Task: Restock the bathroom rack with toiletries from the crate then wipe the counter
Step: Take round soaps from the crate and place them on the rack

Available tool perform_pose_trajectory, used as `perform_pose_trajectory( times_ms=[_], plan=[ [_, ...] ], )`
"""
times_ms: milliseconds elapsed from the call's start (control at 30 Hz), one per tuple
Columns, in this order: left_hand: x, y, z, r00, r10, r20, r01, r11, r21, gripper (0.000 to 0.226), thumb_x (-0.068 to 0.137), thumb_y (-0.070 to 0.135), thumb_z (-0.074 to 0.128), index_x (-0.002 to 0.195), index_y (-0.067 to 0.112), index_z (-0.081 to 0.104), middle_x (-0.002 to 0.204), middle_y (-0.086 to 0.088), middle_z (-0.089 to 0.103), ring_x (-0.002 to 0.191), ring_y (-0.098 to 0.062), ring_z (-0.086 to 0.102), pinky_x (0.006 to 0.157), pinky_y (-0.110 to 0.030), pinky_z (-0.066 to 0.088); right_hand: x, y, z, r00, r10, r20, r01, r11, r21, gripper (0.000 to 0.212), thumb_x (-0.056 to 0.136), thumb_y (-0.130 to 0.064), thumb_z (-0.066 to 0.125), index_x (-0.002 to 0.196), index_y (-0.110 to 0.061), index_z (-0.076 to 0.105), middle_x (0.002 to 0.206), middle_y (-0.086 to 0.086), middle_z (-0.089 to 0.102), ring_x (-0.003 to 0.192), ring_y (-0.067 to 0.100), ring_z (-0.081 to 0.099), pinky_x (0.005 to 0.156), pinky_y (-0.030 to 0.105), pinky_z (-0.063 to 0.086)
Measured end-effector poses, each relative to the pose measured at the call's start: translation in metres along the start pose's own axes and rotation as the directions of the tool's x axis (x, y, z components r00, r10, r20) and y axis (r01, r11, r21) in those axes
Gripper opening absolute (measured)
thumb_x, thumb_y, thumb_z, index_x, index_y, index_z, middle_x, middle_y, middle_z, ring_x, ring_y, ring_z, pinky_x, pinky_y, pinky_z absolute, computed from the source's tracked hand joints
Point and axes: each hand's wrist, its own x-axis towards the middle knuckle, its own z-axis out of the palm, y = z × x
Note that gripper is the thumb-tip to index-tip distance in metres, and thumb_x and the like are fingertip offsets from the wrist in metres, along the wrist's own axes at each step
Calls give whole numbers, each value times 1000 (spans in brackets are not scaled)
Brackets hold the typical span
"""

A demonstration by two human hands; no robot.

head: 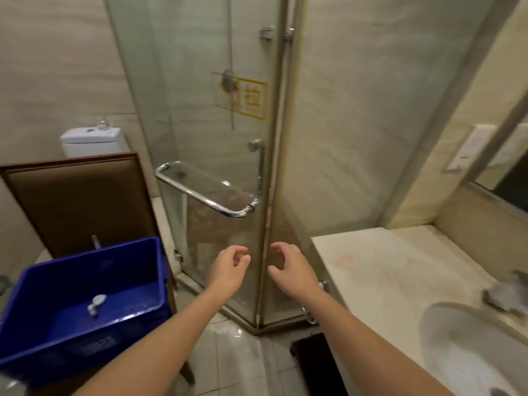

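A blue plastic crate (51, 335) stands at the lower left, with one small grey-white item (96, 303) lying on its floor. The pale marble counter (383, 270) runs along the right side, with a sink basin (445, 332) set into it. My left hand (230, 267) and my right hand (291, 267) are both stretched forward in mid-air, in front of the glass shower enclosure. Their fingers are loosely curled and hold nothing. No rack is visible.
The glass shower door (217, 138) carries a chrome towel bar (200, 195) and a yellow sticker. A brown padded chair back (80, 201) stands behind the crate, a white toilet tank (91, 141) further back. A chrome faucet (505, 295) sits beside the sink. The tiled floor looks wet.
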Motion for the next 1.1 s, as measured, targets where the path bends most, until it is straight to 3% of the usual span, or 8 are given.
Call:
perform_pose_trajectory(
  times_ms=[167, 500, 667, 933, 1100],
  plan=[
    [-2, -40, -68, 994, -76, -79, 77, 997, 14, 30, 96, 35, 53, 125, 27, 57, 118, 9, 60, 106, -7, 57, 92, -33, 50, 28, -57, 55, 991, -107, 82, 106, 994, 11, 52, 86, -30, 62, 135, -31, 47, 131, -7, 48, 115, 10, 52, 89, 30, 49],
    [-9, -120, -189, 929, -237, -283, 244, 970, -9, 29, 95, 37, 55, 123, 31, 56, 107, 17, 57, 93, 0, 55, 73, -23, 46, 60, -175, 155, 910, -324, 258, 307, 946, 104, 53, 85, -29, 65, 134, -34, 48, 131, -10, 50, 113, 5, 52, 87, 27, 50],
    [-13, -153, -218, 881, -315, -354, 333, 943, -13, 29, 95, 36, 55, 124, 32, 54, 110, 14, 59, 98, -5, 57, 86, -33, 53, 74, -206, 196, 864, -378, 334, 356, 926, 126, 53, 86, -27, 65, 135, -32, 47, 130, -10, 50, 107, 0, 50, 80, 18, 45],
    [13, -210, -262, 808, -432, -402, 437, 896, -84, 31, 94, 35, 58, 124, 32, 53, 114, 11, 57, 94, -3, 55, 78, -25, 47, 123, -241, 266, 789, -411, 457, 392, 909, 141, 53, 88, -25, 64, 137, -28, 46, 131, -6, 50, 115, 8, 52, 88, 24, 48],
    [42, -238, -286, 761, -502, -410, 503, 856, -115, 36, 92, 30, 60, 128, 28, 52, 116, 9, 56, 98, -7, 55, 85, -29, 48, 163, -257, 308, 730, -416, 542, 407, 902, 144, 54, 88, -24, 65, 138, -28, 46, 133, -6, 50, 118, 9, 51, 90, 24, 47]
  ],
)
